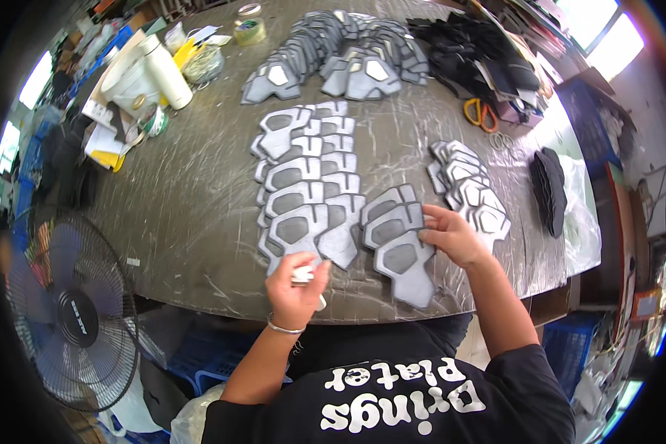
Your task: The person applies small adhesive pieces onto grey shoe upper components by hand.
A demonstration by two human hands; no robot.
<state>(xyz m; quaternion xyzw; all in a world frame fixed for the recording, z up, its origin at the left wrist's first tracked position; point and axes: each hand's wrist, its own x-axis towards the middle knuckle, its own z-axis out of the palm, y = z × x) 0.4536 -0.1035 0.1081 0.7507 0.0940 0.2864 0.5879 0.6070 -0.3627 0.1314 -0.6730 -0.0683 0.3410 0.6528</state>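
My left hand (292, 292) is curled around several small white pieces (302, 275), just over the front end of a double row of overlapping grey pads (292, 229) with dark-edged hexagon shapes. My right hand (459, 237) reaches to the right edge of a shorter fan of grey pads (408, 285). Its thumb and fingers are bent together there, and a sliver of white shows between them; the fingertips are partly hidden. Right of that hand lies another overlapping row of pads (488, 218) with white hexagons.
Stacked grey pads (366, 80) lie at the table's far side. Black fabric (473, 55), orange-handled scissors (481, 115) and a dark folded piece (549, 192) are to the right. A white bottle (166, 74) and tape rolls (249, 31) stand far left. A fan (74, 311) stands by the left edge.
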